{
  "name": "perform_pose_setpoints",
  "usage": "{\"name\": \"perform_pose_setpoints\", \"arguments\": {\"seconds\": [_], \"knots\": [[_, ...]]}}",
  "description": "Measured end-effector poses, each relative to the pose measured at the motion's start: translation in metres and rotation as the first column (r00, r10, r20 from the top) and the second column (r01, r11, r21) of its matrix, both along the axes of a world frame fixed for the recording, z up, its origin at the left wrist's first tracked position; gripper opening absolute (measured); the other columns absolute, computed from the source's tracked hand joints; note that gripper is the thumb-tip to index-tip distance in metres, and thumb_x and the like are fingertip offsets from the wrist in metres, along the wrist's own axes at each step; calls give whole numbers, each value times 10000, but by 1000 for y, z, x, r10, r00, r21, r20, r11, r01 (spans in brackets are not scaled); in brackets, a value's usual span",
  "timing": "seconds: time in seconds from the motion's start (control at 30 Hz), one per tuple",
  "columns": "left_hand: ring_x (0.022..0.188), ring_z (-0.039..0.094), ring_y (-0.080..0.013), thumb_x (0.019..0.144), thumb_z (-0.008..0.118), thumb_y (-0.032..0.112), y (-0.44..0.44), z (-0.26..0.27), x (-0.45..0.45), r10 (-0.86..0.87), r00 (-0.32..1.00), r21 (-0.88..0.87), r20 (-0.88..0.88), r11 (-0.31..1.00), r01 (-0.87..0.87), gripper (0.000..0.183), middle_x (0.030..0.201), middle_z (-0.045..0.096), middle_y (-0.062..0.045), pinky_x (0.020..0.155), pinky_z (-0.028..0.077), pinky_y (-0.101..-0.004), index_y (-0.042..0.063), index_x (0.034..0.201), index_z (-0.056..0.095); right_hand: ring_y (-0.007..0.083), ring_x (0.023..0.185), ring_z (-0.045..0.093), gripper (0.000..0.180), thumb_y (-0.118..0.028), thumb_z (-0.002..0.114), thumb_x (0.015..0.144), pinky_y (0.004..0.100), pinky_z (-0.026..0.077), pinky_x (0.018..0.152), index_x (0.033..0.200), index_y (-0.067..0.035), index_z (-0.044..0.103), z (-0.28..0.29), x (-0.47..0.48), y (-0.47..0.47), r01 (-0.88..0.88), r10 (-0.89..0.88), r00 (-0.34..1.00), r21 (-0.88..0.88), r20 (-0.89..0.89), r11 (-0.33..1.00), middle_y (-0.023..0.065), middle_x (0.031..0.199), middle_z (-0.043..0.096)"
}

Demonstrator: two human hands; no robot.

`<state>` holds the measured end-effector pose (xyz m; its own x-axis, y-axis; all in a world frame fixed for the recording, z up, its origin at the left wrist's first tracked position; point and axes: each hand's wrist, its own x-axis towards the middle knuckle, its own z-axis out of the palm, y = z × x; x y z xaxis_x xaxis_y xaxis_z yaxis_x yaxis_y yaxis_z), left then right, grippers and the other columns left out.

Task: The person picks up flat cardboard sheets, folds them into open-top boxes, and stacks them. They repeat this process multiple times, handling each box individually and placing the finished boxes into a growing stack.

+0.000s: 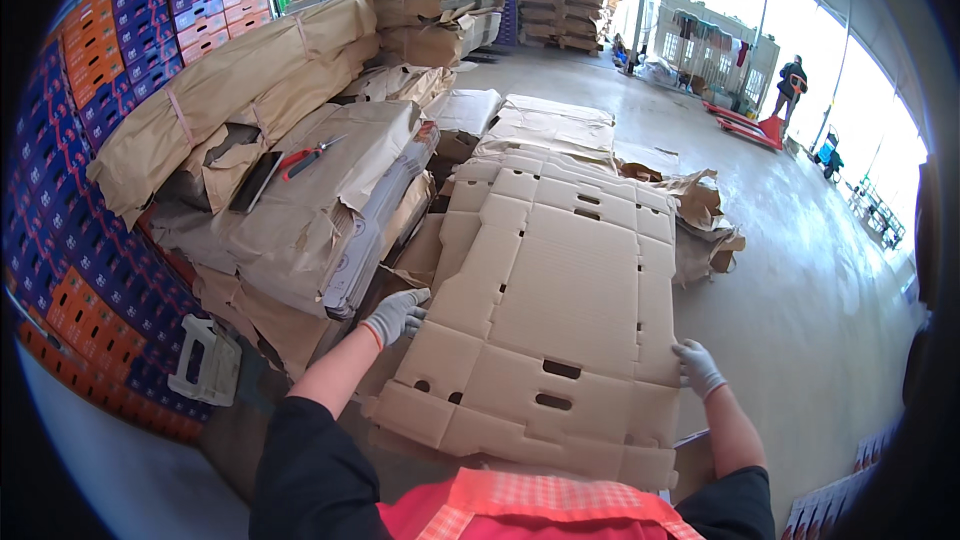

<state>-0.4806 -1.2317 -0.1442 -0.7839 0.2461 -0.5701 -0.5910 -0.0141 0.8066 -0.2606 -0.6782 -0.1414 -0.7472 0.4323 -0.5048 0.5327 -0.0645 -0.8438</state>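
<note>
A large flat die-cut cardboard box blank [577,270], brown with creases and hand-hole slots, lies before me on top of more cardboard. My left hand [397,316], in a grey glove, is at its left edge with the fingers pointing towards the sheet. At the right edge, the fingertips of my gloved right hand [699,369] meet the board. Whether either hand grips the sheet or only rests against it cannot be told. Below the front end, the blank's support is mostly hidden.
Left of the blank stands a paper-wrapped stack of printed cartons [300,240], bearing red-handled pliers [311,157] and a phone-like dark object [256,181]. A white plastic stool [206,361] is on the floor. Purple and orange boxes [90,240] form a wall. Far right, a person [791,86] stands by a red pallet jack [750,127].
</note>
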Motion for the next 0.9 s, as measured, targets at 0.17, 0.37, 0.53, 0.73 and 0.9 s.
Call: {"name": "perform_pose_setpoints", "arguments": {"seconds": [0.17,0.37,0.53,0.73,0.9], "knots": [[894,681,-189,871,737,257,33,-14,9,-264,937,-8,-230,963,269,387,1028,712,-114,831,550,-334,6,1157,666,226,993,655,530,-233,666,901,361,527,917,1369,-36,514,12,12,22,-37,13,996,-270,-89,962,117,1174,656],[1344,432,-381,866,647,321,219,-26,112,-571,528,-777,-628,485,-400,672,1455,464,-226,1110,305,-548,7,1425,442,293,1395,375,655,-146,605,903,456,260,1171,1487,-1,348,12,-36,-156,63,208,819,443,-535,894,198,1463,438],[1081,603,-332,988,529,199,208,-55,86,-134,438,-235,-889,954,-185,382,1193,635,-175,965,447,-439,13,1319,566,340,1361,424,483,-103,634,835,528,229,1160,1311,-105,553,-11,-46,-189,-110,589,794,918,-150,382,113,1376,533],[1421,393,-284,828,615,115,20,36,61,-879,-366,-820,-305,438,-369,564,1518,449,-101,1139,329,-480,134,1387,544,330,1259,517,426,-38,660,737,551,409,1027,1155,-117,640,37,27,-1,214,722,686,973,-89,-83,117,1354,534],[1089,599,-307,760,706,260,75,85,59,-864,-449,-955,-227,287,-70,194,1156,647,-114,940,467,-426,127,898,678,238,1038,632,304,-209,753,729,474,500,835,1014,-177,653,64,38,-30,-258,951,194,948,241,-188,15,1066,647]]}}
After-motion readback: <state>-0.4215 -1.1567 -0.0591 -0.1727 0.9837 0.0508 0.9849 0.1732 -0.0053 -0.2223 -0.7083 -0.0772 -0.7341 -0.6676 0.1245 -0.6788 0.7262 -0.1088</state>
